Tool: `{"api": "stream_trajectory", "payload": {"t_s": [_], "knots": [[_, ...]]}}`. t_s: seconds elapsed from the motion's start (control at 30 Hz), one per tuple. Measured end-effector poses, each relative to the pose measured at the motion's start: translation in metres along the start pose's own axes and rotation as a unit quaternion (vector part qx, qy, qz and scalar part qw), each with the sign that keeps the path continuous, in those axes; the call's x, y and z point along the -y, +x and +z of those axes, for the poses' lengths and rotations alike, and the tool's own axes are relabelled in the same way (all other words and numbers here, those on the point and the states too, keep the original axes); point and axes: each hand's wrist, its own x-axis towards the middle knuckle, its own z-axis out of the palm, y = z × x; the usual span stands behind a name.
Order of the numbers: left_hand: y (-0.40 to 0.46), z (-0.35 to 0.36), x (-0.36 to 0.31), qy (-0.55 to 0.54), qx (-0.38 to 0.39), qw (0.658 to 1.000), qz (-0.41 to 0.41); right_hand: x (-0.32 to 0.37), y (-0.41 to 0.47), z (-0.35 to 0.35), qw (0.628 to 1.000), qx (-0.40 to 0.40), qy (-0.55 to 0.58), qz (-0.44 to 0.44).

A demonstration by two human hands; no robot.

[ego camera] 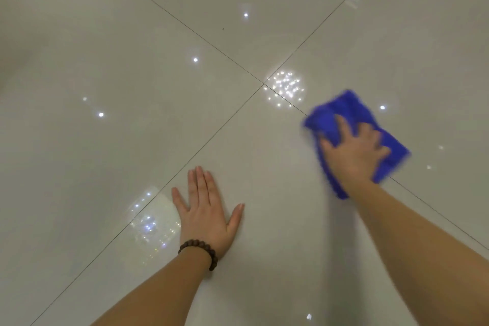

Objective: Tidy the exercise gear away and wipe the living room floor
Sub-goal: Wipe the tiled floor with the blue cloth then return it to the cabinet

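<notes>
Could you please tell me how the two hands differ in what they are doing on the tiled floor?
The left hand lies flat and bare on the glossy pale tiled floor, fingers spread; the right hand presses a blue microfibre cloth. The left hand looks sharp, the right hand blurred. Only the left wrist wears a brown beaded bracelet. Both hands are palm down.

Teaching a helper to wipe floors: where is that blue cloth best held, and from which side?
From above. The blue cloth lies flat on the tiled floor, offering no raised edge. Best grip is probably a palm on its middle with fingers spread, as the right hand does; the left hand braces on the tile.
</notes>
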Motion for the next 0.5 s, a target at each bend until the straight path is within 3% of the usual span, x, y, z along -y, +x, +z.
{"api": "stream_trajectory", "payload": {"t_s": [0.07, 0.13, 0.17, 0.23, 0.3, 0.33, 0.4, 0.5], "knots": [[0.001, -0.001, 0.002, -0.005, 0.009, 1.0, 0.0, -0.043, -0.002, -0.006, 0.987, 0.009, 0.02, 0.157], [0.004, -0.005, 0.002, -0.021, 0.018, 1.0, 0.002, -0.023, -0.018, -0.005, 0.981, 0.012, 0.026, 0.191], [0.003, -0.006, 0.001, -0.037, 0.021, 0.999, 0.003, 0.003, -0.032, -0.004, 0.991, 0.016, 0.025, 0.127], [-0.008, -0.009, -0.004, -0.075, 0.009, 0.997, -0.007, 0.067, -0.073, 0.006, 0.991, 0.028, 0.012, -0.134], [-0.039, -0.006, -0.013, -0.083, -0.003, 0.996, -0.033, 0.107, -0.114, 0.007, 0.934, 0.039, -0.016, -0.355], [-0.059, -0.001, -0.017, -0.075, 0.007, 0.996, -0.043, 0.106, -0.118, 0.008, 0.921, 0.035, -0.01, -0.388], [-0.098, 0.013, -0.019, -0.064, 0.036, 0.996, -0.05, 0.067, -0.107, 0.008, 0.938, 0.008, 0.02, -0.347], [-0.126, 0.027, -0.015, -0.044, 0.102, 0.993, -0.051, -0.046, -0.085, 0.014, 0.994, -0.017, 0.024, -0.107]]}}
